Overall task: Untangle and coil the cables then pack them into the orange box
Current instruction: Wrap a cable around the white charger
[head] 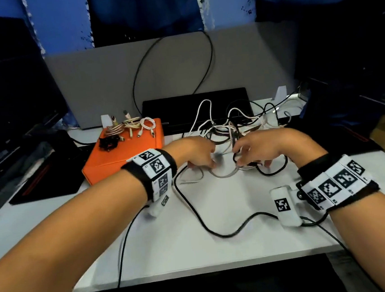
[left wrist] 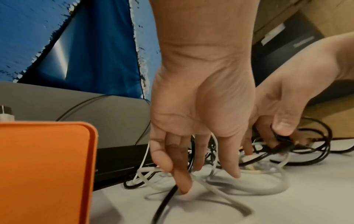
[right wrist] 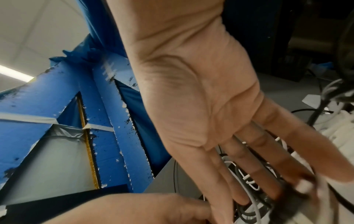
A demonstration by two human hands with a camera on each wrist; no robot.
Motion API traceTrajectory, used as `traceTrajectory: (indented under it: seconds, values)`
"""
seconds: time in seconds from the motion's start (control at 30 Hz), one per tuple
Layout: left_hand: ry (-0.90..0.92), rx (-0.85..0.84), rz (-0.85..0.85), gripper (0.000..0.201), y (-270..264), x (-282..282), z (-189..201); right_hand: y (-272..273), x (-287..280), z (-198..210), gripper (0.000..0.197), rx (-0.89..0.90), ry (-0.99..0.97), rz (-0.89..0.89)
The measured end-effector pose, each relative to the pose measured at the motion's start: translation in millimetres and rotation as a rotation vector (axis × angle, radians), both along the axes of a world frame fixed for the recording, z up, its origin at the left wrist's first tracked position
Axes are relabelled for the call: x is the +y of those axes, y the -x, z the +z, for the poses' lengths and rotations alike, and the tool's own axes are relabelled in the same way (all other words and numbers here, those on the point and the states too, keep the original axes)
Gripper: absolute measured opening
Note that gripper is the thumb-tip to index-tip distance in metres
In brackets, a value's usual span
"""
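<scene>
A tangle of white, grey and black cables (head: 228, 128) lies mid-table, right of the closed orange box (head: 122, 159). Several coiled cables (head: 127, 128) rest on the box lid. My left hand (head: 208, 164) reaches into the tangle's near left side; in the left wrist view its fingers (left wrist: 182, 180) point straight down, tips touching a grey loop (left wrist: 220, 192) and a black cable (left wrist: 164, 203). My right hand (head: 247, 161) is at the tangle's near right side. Its thumb and fingers pinch black and white strands (left wrist: 283, 141), blurred in the right wrist view (right wrist: 302, 188).
A black flat device (head: 194, 103) and a grey partition (head: 109, 78) stand behind the tangle. Dark monitors flank both sides and a black mat (head: 49, 183) lies left of the box. A long black cable (head: 200, 215) snakes across the white table (head: 220, 249) to the wrist cameras.
</scene>
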State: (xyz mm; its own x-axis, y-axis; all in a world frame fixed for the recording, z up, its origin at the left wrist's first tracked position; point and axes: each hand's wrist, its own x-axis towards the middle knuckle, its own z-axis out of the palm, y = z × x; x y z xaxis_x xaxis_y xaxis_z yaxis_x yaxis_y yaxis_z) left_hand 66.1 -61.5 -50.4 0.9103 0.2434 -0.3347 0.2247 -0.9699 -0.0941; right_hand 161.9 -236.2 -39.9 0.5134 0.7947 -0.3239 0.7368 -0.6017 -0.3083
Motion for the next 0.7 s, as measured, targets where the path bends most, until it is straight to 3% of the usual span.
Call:
traceTrajectory:
  seconds: [0.17, 0.33, 0.4, 0.53, 0.6, 0.7]
  values:
    - [-0.034, -0.014, 0.046, 0.018, -15, 3, -8, -2, -1, 1, 0.036, -0.027, 0.059, 0.073]
    - [0.015, -0.061, 0.134, 0.023, -15, 7, -3, -10, -5, -2, 0.026, -0.064, -0.029, -0.010]
    - [0.043, -0.202, 0.182, 0.022, -16, 13, 11, -16, -9, 2, 0.026, -0.113, -0.170, -0.122]
    - [0.049, -0.744, 0.257, 0.023, -12, 34, 35, -33, -22, 8, 0.014, -0.294, -0.323, -0.255]
    - [0.102, -0.929, 0.197, 0.017, -8, 41, 44, -31, -20, 12, 0.016, -0.304, -0.371, -0.277]
    - [0.209, -1.050, 0.049, 0.009, -6, 40, 57, -10, -9, 24, 0.031, -0.350, -0.601, -0.253]
